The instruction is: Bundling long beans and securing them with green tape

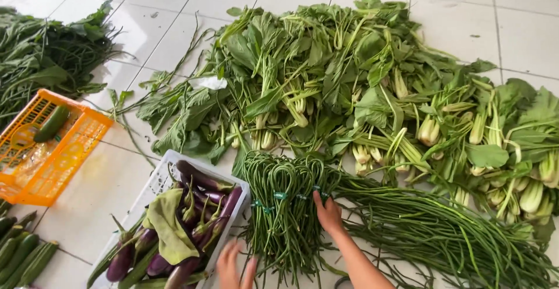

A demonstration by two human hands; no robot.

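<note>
Tiled floor (466,27): two hands (328,214), two baskets (35,166).

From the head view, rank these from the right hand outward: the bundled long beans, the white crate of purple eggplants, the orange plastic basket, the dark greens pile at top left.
1. Bundled green long beans: under the right hand, touching.
2. White crate of purple eggplants: just left, by the left hand.
3. Orange plastic basket: far left.
4. Dark leafy greens pile: top left corner.
</note>
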